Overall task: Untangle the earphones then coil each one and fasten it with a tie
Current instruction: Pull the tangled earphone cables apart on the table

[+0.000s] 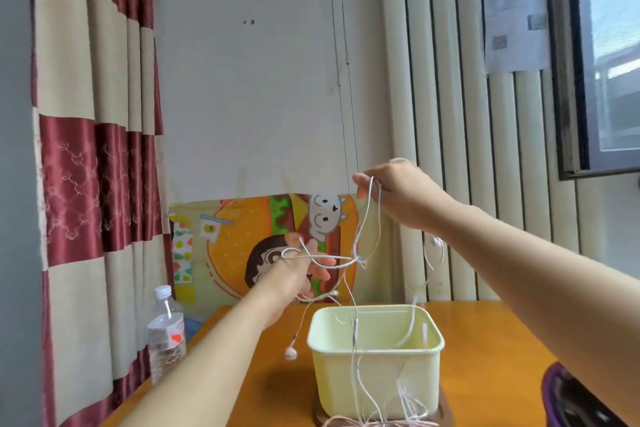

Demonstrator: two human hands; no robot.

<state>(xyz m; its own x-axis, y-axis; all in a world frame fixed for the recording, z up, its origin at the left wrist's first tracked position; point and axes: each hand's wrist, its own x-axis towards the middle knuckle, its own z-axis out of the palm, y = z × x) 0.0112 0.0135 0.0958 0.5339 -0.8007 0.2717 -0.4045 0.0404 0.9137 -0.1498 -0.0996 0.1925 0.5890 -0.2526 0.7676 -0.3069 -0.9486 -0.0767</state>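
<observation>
Both my hands are raised above the table with tangled white earphones [360,262] strung between them. My right hand [394,191] is higher and pinches a loop of white cord that hangs down from it. My left hand [298,274] is lower and to the left, fingers spread, with cord looped around them. A knot [362,262] sits between the hands. One earbud [291,353] dangles below my left hand; another earbud [434,243] hangs under my right wrist. Cords trail down into and over a pale green tub [377,381].
The tub stands on an orange table [485,340]. A bundle of thin ties [408,407] lies at the tub's near base. A clear water bottle [166,333] stands at the table's left edge. A purple-rimmed dark object [575,399] is at bottom right. A cartoon cushion [242,246] leans against the wall.
</observation>
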